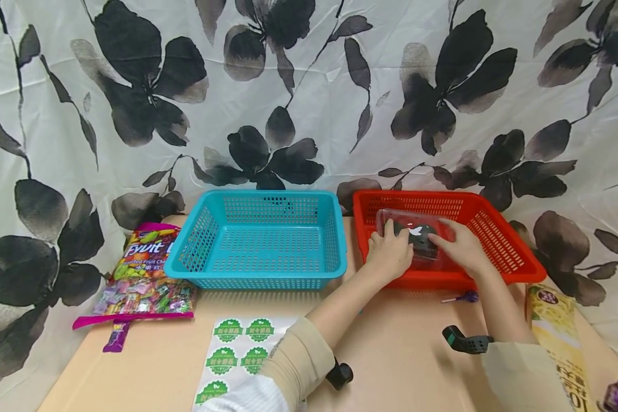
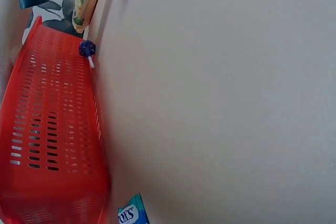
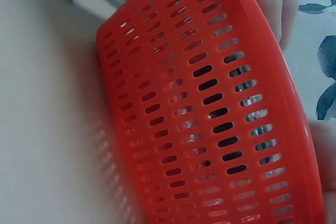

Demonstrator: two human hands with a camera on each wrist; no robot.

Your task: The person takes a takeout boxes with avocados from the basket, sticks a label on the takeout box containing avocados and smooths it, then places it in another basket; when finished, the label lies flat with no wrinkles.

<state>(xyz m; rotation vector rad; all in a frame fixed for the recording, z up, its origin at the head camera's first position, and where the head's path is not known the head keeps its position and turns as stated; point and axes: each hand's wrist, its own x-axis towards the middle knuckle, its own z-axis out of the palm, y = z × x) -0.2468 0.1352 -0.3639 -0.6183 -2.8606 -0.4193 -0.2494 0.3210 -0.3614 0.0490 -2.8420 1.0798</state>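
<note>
Clear plastic box, partly behind fingers

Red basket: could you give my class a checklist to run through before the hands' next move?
1. Box within the red basket: ok.
2. Left hand and right hand at the box: ok.
3. Lollipop in the red basket: not ok, it lies on the table in front.
4. Sticker sheet in full view: not ok, the left sleeve hides part.
5. Box fully closed: cannot tell.
</note>
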